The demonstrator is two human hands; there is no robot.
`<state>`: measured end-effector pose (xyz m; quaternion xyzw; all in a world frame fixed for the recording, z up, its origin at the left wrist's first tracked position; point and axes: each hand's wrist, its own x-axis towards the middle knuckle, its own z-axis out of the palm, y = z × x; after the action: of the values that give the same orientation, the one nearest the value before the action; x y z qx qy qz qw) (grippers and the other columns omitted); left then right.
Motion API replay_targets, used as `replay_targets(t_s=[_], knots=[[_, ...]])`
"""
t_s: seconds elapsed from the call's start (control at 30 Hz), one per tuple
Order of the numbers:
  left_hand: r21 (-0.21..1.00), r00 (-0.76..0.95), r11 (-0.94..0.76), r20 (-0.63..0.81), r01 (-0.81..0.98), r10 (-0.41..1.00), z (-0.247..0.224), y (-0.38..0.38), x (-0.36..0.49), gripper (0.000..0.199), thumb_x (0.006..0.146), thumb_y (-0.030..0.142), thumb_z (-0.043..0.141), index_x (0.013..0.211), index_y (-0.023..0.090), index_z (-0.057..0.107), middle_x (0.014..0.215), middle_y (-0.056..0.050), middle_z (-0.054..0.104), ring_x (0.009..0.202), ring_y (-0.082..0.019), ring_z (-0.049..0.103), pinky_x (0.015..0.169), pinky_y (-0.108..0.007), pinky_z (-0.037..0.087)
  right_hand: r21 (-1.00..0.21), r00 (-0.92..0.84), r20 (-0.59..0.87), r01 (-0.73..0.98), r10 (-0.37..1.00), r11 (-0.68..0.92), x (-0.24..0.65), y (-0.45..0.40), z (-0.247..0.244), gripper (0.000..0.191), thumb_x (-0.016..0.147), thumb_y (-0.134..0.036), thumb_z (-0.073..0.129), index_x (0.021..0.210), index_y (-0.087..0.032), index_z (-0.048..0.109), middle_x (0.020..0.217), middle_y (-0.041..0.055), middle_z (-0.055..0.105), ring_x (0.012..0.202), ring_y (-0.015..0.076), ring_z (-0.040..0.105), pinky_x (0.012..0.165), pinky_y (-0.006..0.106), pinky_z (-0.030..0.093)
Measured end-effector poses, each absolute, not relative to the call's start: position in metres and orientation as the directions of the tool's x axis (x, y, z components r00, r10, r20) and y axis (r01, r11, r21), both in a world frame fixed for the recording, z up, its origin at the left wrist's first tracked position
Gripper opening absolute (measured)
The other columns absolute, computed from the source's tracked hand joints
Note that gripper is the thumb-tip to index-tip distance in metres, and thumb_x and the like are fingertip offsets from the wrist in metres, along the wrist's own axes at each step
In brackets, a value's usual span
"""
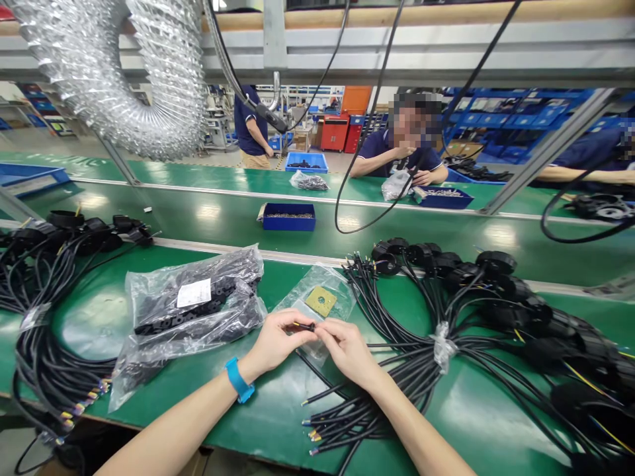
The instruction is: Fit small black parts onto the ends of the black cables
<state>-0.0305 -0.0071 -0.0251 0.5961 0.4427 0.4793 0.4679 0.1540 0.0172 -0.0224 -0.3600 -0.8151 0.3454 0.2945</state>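
Observation:
My left hand [278, 340], with a blue band at the wrist, pinches a thin black cable [308, 326] near its end, where yellowish wire tips show. From the other side, the closed fingertips of my right hand [347, 347] grip the same cable just right of the left fingers. Part of the cable is hidden by the fingers. Just beyond the hands, a square yellow plate [321, 301] with a centre hole lies on a clear plastic bag [342, 291]. Under my right forearm spreads a bundle of black cables [391, 370] with bare coloured wire ends.
A plastic bag of black parts [198, 297] lies left. Tied cables with black round housings [496, 262] fill the right; another cable bundle [34, 330] lies far left. A blue bin [289, 217] stands beyond. Cables and a foil duct [163, 86] hang overhead. A co-worker [381, 152] sits opposite.

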Motion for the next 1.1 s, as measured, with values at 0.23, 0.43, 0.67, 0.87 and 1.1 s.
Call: replay_targets(t_s=[0.23, 0.43, 0.67, 0.87, 1.1], knots=[[0.980, 0.188, 0.063, -0.027, -0.189, 0.982, -0.029, -0.001, -0.032, 0.057, 0.067, 0.024, 0.079, 0.118, 0.012, 0.058, 0.103, -0.010, 0.063, 0.091, -0.017, 0.063, 0.084, -0.030, 0.051, -0.643, -0.492, 0.459, 0.391, 0.740, 0.659, 0.155, 0.018, -0.020, 0.011, 0.091, -0.019, 0.054, 0.095, -0.016, 0.063, 0.079, 0.0024, 0.059, 0.070, 0.0090, 0.052, 0.065, 0.022, 0.038], [0.990, 0.218, 0.069, -0.041, -0.123, 0.975, -0.030, -0.002, -0.032, 0.034, 0.072, 0.029, 0.075, 0.098, 0.008, 0.066, 0.096, -0.011, 0.065, 0.082, -0.017, 0.063, 0.077, -0.030, 0.052, -0.435, -0.574, 0.501, 0.481, 0.648, 0.762, 0.157, 0.018, -0.028, 0.016, 0.093, -0.018, 0.049, 0.096, -0.012, 0.064, 0.071, 0.0033, 0.053, 0.065, 0.0109, 0.047, 0.062, 0.025, 0.033], [0.963, 0.256, -0.266, 0.247, 0.042, 0.935, -0.022, -0.003, -0.036, 0.020, 0.075, 0.025, 0.073, 0.091, 0.013, 0.072, 0.088, -0.008, 0.065, 0.083, -0.015, 0.060, 0.076, -0.025, 0.047, -0.759, -0.630, 0.236, 0.356, 0.740, 0.545, 0.161, 0.019, -0.016, 0.031, 0.096, -0.027, 0.045, 0.071, -0.012, 0.056, 0.064, 0.0004, 0.048, 0.062, 0.0085, 0.043, 0.060, 0.022, 0.031], [0.908, 0.272, -0.396, 0.350, 0.135, 0.897, -0.018, -0.002, -0.038, 0.026, 0.079, 0.026, 0.069, 0.104, 0.016, 0.070, 0.095, -0.007, 0.064, 0.089, -0.015, 0.060, 0.082, -0.026, 0.047, -0.863, -0.644, 0.084, 0.334, 0.761, 0.378, 0.163, 0.025, -0.004, 0.037, 0.094, -0.033, 0.048, 0.064, -0.012, 0.055, 0.060, -0.0005, 0.050, 0.060, 0.0084, 0.046, 0.060, 0.021, 0.034], [0.552, -0.126, -0.134, 0.408, 0.823, 0.904, -0.005, 0.022, -0.108, 0.029, 0.093, 0.037, 0.046, 0.087, 0.016, 0.066, 0.089, -0.006, 0.063, 0.082, -0.018, 0.059, 0.076, -0.030, 0.044, -0.336, -0.275, 0.614, 0.757, 0.740, 0.561, 0.176, 0.095, 0.038, 0.024, 0.093, -0.034, 0.050, 0.095, -0.017, 0.067, 0.089, 0.0031, 0.063, 0.080, 0.0135, 0.057, 0.072, 0.025, 0.039]])
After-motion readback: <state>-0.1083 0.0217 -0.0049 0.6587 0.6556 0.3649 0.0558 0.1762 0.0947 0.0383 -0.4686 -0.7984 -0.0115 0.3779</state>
